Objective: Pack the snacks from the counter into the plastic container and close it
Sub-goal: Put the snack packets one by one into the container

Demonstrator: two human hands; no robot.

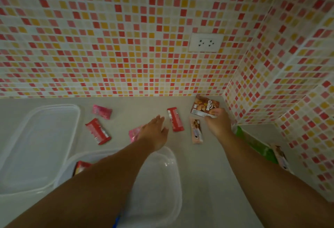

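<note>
Right hand (pixel 217 124) has its grip pinched on the near edge of the brown Collon box (pixel 203 107), up in the right-middle of the frame right against the corner of the mosaic tile wall (pixel 126 37). Left hand (pixel 154 133) is hovering with the grip spread, fingers straight, reaching toward the red wafer bar (pixel 175 119) just beyond its fingertips and holding nothing. The plastic container (pixel 159 179) sits bottom centre, mostly under my left forearm, with what looks like one red pack (pixel 81 167) already inside; its clear lid (pixel 36 146) lies flat at the left. Loose on the tabletop (pixel 207 182): another red bar (pixel 97 131), a pink pack (pixel 101 111) above it, a second pink pack (pixel 134 133) half under the left hand, and a tan cookie pack (pixel 196 131) between the hands. There's a green bag (pixel 256 144) by the right forearm too. If I'm driving this, I'd get the thumb properly under the box before lifting since a corner pinch lets it swing, then bring it straight down-frame into the tub and lay it flat so the lid can seat later. Left hand could grab the bar on the same trip.
</note>
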